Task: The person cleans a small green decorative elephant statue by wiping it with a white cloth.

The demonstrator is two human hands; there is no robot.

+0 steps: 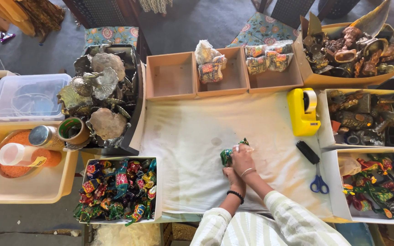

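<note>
**Both hands closed on a small painted figurine at centre frame**

The right hand [241, 157] curls shut over a small green painted figurine wrapped in clear plastic [228, 155], lying on the white cloth [188, 136] just below centre. The left hand [232, 176] sits below it, fingers folded; whether it grips the figurine is hidden. The figurine's shape is hard to make out.

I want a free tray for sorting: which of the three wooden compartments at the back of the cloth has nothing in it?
The leftmost compartment is bare. The middle compartment holds wrapped packets, and the right compartment holds several packets too.
</note>
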